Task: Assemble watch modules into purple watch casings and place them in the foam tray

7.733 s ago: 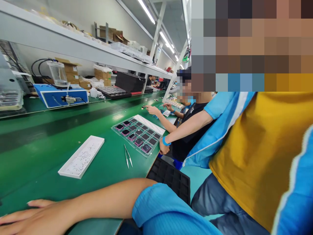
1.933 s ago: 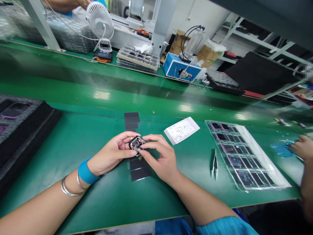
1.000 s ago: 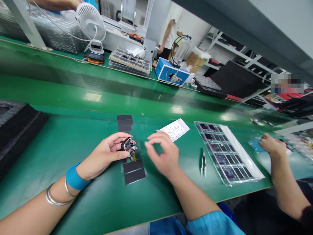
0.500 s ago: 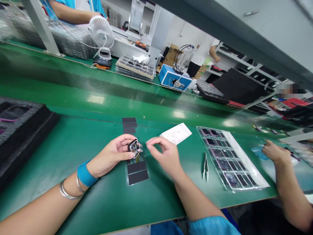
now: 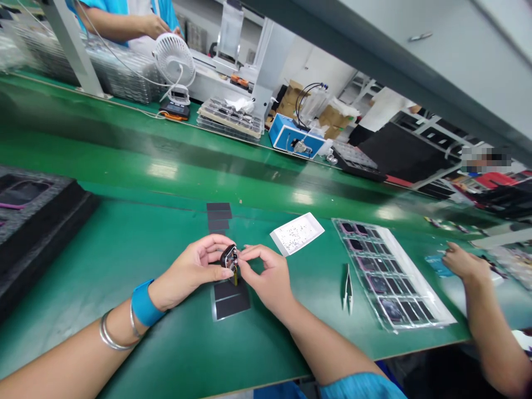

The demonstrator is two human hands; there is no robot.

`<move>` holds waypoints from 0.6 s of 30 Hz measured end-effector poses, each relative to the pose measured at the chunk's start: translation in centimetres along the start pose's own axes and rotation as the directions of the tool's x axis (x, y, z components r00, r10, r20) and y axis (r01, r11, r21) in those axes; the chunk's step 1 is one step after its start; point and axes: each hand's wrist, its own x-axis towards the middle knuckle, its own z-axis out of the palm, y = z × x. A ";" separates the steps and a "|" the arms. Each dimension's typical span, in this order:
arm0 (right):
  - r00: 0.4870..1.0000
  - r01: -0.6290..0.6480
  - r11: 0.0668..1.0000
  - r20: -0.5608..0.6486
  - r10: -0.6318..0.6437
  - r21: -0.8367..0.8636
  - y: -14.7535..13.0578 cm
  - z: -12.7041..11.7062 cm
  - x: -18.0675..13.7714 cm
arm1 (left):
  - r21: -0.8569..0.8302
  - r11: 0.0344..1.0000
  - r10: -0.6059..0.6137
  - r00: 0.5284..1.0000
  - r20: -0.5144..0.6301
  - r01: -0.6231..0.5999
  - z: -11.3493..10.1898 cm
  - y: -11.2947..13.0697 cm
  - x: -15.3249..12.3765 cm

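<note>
My left hand (image 5: 197,266) holds a small black watch case (image 5: 229,257) on its side, thumb below and fingers behind. The case's open face shows circuitry, and a yellow flex cable (image 5: 235,277) hangs from its lower edge. At the right edge of the case, the thumb and forefinger of my right hand (image 5: 268,277) are pinched together; whatever lies between them is too small to see. Beneath the hands is a clear sheet with black rectangular pieces (image 5: 231,303). Tweezers (image 5: 347,289) rest on the green table to the right of my right hand.
A white paper tray (image 5: 297,233) with tiny bits lies beyond my right hand. Further right sits a clear blister tray (image 5: 386,271) of dark parts, near a co-worker's hand (image 5: 463,260). Black foam (image 5: 37,221) stands at left. A white fan (image 5: 174,60) is across the bench.
My right hand has moved left, from apart to the edge of the watch case. The case has turned a little in my left hand. Across the bench, a co-worker's hand has shifted.
</note>
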 end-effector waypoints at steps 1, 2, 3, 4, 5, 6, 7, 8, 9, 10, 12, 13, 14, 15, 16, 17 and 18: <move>0.999 0.046 0.998 -0.006 -0.047 -0.052 0.0 0.1 -0.1 | 0.013 1.000 -0.002 1.000 -0.024 0.002 0.1 -0.1 0.0; 0.995 0.098 0.988 -0.002 -0.099 -0.115 0.0 0.2 -0.2 | 0.025 1.000 -0.003 0.999 -0.050 0.004 0.2 -0.2 -0.1; 0.989 0.149 0.972 0.013 -0.149 -0.183 0.0 0.2 -0.3 | 0.034 0.999 -0.004 0.997 -0.075 0.006 0.2 -0.3 -0.1; 0.981 0.191 0.950 0.037 -0.188 -0.246 -0.1 0.3 -0.3 | 0.040 0.999 -0.004 0.995 -0.096 0.008 0.3 -0.4 -0.1; 0.975 0.221 0.931 0.065 -0.211 -0.292 -0.1 0.2 -0.3 | 0.044 0.999 -0.006 0.994 -0.111 0.011 0.3 -0.4 -0.1; 0.973 0.229 0.922 0.089 -0.212 -0.312 0.0 0.2 -0.3 | 0.044 0.999 -0.011 0.993 -0.116 0.016 0.2 -0.4 -0.1; 0.977 0.210 0.930 0.103 -0.187 -0.300 0.0 0.1 -0.2 | 0.039 0.999 -0.015 0.993 -0.116 0.020 0.2 -0.4 -0.1; 0.985 0.160 0.956 0.100 -0.139 -0.248 0.1 0.0 -0.1 | 0.028 0.999 -0.019 0.994 -0.110 0.022 0.1 -0.3 -0.1; 0.993 0.080 0.986 0.093 -0.067 -0.147 0.2 0.0 0.0 | 0.013 1.000 -0.019 0.995 -0.103 0.020 0.0 -0.1 -0.1; 0.994 -0.029 1.000 0.104 0.029 -0.007 0.3 0.0 0.1 | -0.006 1.000 -0.015 0.995 -0.099 0.014 -0.1 0.0 0.0; 0.949 -0.286 0.913 0.221 0.227 0.291 0.6 0.0 0.3 | -0.046 0.999 -0.002 0.994 -0.105 -0.002 -0.2 0.5 0.0; 0.904 -0.402 0.829 0.311 0.293 0.390 0.8 0.1 0.3 | -0.065 0.998 0.001 0.993 -0.115 -0.008 -0.3 0.7 0.0; 0.853 -0.498 0.749 0.400 0.334 0.437 0.9 0.2 0.4 | -0.083 0.996 -0.001 0.992 -0.128 -0.010 -0.5 0.9 0.0; 0.804 -0.571 0.691 0.473 0.361 0.443 1.0 0.3 0.4 | -0.101 0.995 -0.007 0.990 -0.140 -0.007 -0.6 1.0 0.0; 0.763 -0.622 0.656 0.522 0.382 0.428 1.0 0.3 0.4 | -0.117 0.993 -0.016 0.989 -0.150 -0.002 -0.7 1.1 0.0; 0.733 -0.655 0.635 0.550 0.400 0.410 1.0 0.3 0.4 | -0.130 0.991 -0.024 0.987 -0.157 0.003 -0.8 1.2 0.0; 0.715 -0.675 0.618 0.563 0.415 0.402 1.0 0.3 0.5 | -0.142 0.990 -0.030 0.986 -0.162 0.007 -0.9 1.3 0.0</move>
